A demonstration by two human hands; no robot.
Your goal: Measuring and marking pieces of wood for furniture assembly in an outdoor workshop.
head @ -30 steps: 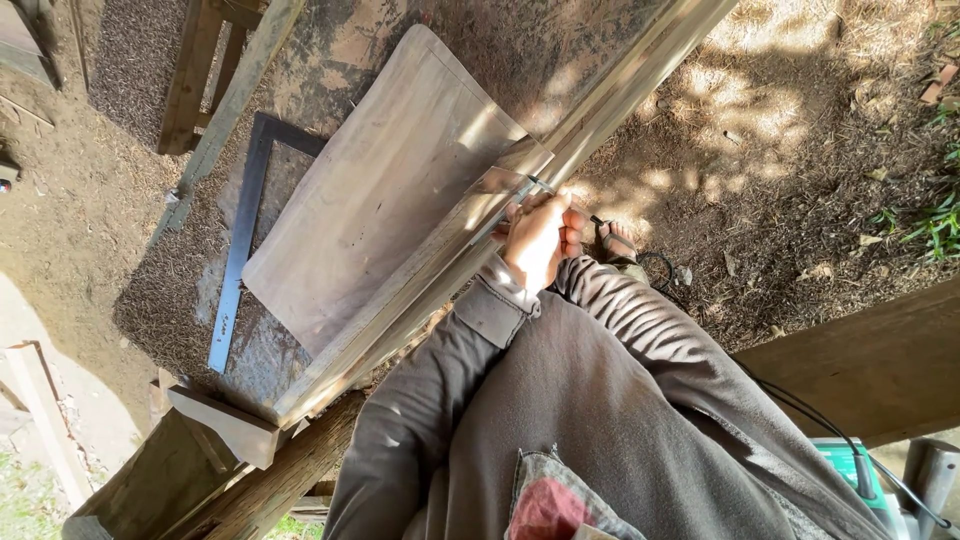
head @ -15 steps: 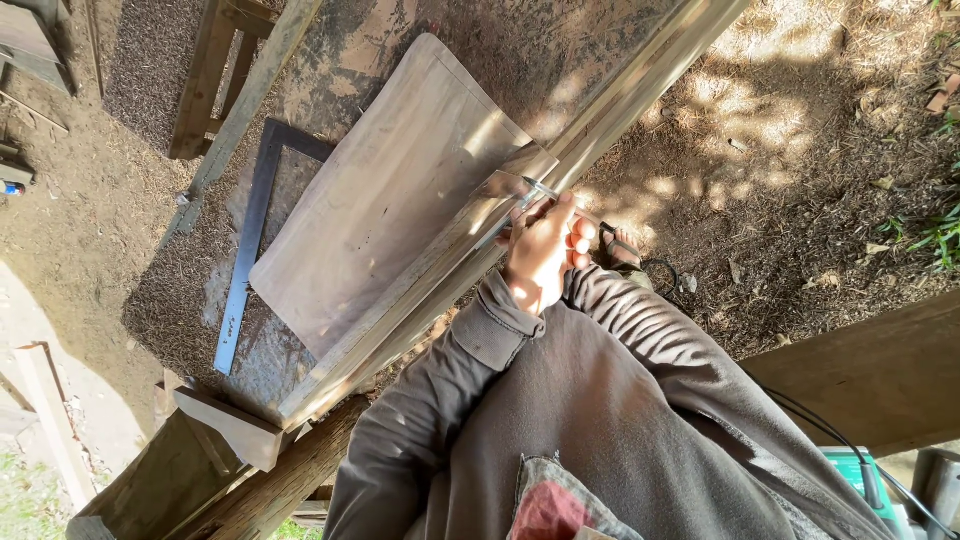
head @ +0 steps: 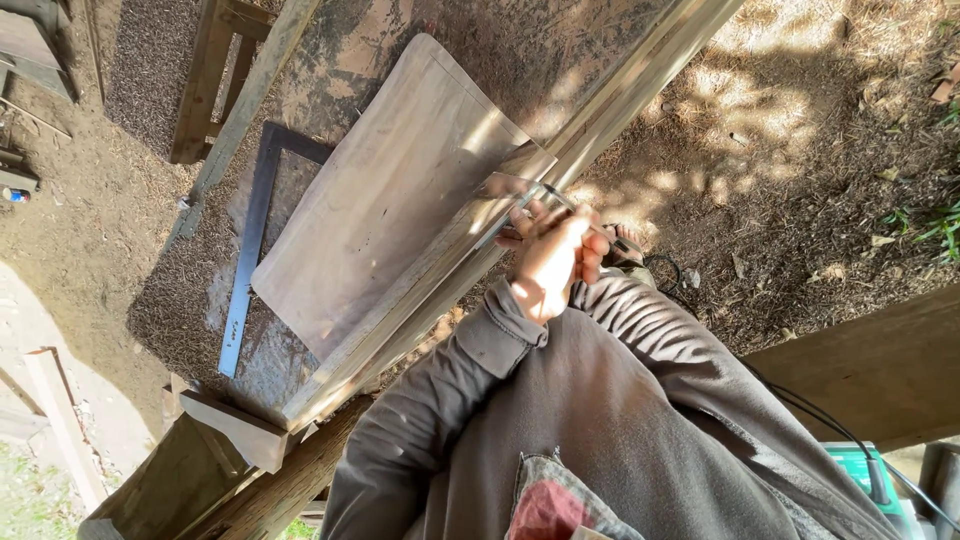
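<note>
Both my hands meet at the edge of a long pale timber beam (head: 610,105) that runs diagonally across the view. My left hand (head: 548,262), in a grey-brown sleeve, is closed on a thin metal tool (head: 522,205) laid against the beam's edge. My right hand (head: 603,248) is tucked behind the left one. Only its curled fingers show, wrapped around the tool's dark end. A wide wooden board (head: 395,205) with rounded corners lies flat just beyond the beam.
A steel framing square (head: 250,262) lies on the sawdust-covered bench (head: 330,60) beside the board. A heavy wooden beam (head: 870,370) crosses the lower right. A green machine (head: 858,468) with a black cable sits at the bottom right. Bare dirt and scrap wood surround the bench.
My hands stay at the same spot on the beam; the view has shifted slightly, and the metal tool shows more plainly now.
</note>
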